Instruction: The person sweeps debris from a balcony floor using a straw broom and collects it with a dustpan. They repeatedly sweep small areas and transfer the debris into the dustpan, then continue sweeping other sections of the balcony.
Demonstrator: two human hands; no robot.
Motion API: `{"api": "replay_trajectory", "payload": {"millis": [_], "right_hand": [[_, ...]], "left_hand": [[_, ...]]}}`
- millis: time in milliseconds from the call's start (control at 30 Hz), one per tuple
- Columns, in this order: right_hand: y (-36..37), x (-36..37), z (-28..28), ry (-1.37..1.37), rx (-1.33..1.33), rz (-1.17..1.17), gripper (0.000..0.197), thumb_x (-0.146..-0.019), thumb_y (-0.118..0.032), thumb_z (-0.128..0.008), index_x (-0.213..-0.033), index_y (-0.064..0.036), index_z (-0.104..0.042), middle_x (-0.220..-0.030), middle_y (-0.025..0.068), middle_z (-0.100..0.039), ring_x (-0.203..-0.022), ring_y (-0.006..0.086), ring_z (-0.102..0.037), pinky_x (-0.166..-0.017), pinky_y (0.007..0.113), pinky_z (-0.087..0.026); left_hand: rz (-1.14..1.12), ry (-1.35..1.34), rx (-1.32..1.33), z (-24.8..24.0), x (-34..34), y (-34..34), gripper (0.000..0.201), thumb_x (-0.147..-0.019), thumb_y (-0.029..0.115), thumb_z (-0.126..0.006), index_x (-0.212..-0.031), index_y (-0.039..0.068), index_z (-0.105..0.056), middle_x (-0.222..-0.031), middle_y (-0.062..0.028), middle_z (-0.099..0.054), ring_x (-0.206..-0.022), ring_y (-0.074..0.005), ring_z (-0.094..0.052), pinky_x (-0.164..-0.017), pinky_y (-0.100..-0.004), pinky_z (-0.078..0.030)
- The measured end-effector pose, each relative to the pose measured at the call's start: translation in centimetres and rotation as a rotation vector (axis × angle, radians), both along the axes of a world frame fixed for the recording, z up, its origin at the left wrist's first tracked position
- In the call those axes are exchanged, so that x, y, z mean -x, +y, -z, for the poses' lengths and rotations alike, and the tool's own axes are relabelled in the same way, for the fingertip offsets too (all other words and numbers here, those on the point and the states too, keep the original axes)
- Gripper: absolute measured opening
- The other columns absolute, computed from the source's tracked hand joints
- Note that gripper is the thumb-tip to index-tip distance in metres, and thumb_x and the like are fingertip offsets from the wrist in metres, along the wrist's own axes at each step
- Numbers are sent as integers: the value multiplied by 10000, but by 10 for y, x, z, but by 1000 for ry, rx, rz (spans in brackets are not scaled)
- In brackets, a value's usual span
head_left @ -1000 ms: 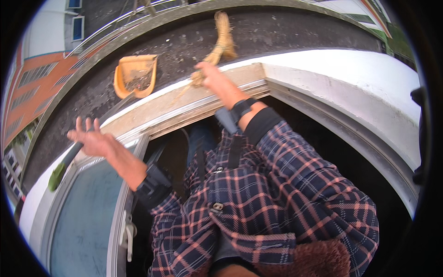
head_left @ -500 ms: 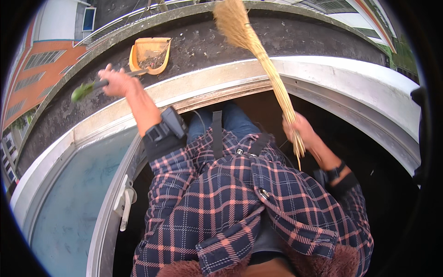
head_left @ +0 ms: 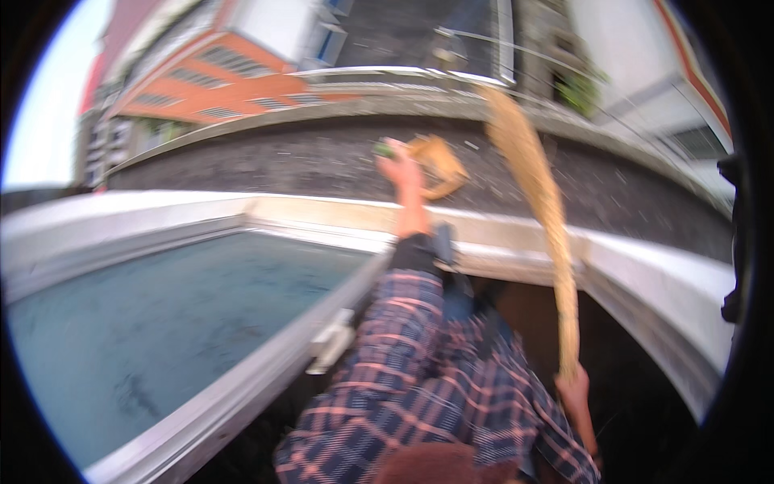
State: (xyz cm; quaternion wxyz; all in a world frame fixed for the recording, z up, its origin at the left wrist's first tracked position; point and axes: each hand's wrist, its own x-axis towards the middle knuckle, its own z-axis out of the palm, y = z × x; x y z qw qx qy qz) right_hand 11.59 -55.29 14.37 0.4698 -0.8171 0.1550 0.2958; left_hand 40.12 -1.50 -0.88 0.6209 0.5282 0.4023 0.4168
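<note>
Outside the window, my left hand (head_left: 401,171) is closed round the green-ended handle of a yellow dustpan (head_left: 443,160), with the arm stretched out over the sill. The dustpan is beyond the sill, against the dark outer surface; blur hides what lies in it and whether it touches down. My right hand (head_left: 574,393), inside the opening, grips the lower stalk end of a long straw broom (head_left: 548,206). The broom stands nearly upright in the view, and its bushy end reaches out past the sill.
A pale window sill (head_left: 508,234) runs across in front of me. At left is a framed glass pane (head_left: 185,315) with a white window handle (head_left: 331,342). Farther out are a low parapet (head_left: 322,113), a railing and an orange building (head_left: 218,77).
The view has swung left and up, so everything sits farther right and lower, smeared by motion. Both hands keep their holds on dustpan and broom. My left arm now points more straight ahead.
</note>
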Motion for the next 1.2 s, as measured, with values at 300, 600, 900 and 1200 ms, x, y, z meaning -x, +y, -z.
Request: {"api": "replay_trajectory", "payload": {"millis": [300,600,900,1200], "right_hand": [[4,39,38,-35,-66,63,402,-684,-118,-677,-1049,-20,-541,-732,-20,-481,-558,77,-464,-483,242,-394],[15,12,-37,83,-126,-143,353,-715,-34,-641,-1045,-2,-519,-682,-3,-500,-484,85,-498,-441,239,-422],[6,-14,-84,422,-343,-343,329,-688,-35,-663,-982,14,-522,-711,51,-587,-518,107,-559,-479,238,-461],[12,-39,-149,520,109,-432,306,-679,-28,-689,-963,-2,-579,-724,13,-558,-621,91,-560,-544,239,-461]], "left_hand": [[-169,237,-152,25,44,8,371,-833,249,-694,-1065,5,-539,-968,-188,-631,-877,-355,-621,-785,-433,-482],[287,227,-108,9,152,-61,468,-798,174,-705,-1204,28,-524,-1140,-172,-581,-1058,-293,-584,-911,-363,-463],[1075,606,-186,-3,335,-106,209,-892,170,-664,-1051,36,-645,-869,-62,-682,-786,-116,-638,-731,-276,-514],[1214,752,-275,38,418,-35,232,-861,267,-646,-980,69,-668,-853,-125,-664,-828,-250,-661,-750,-347,-515]]}}
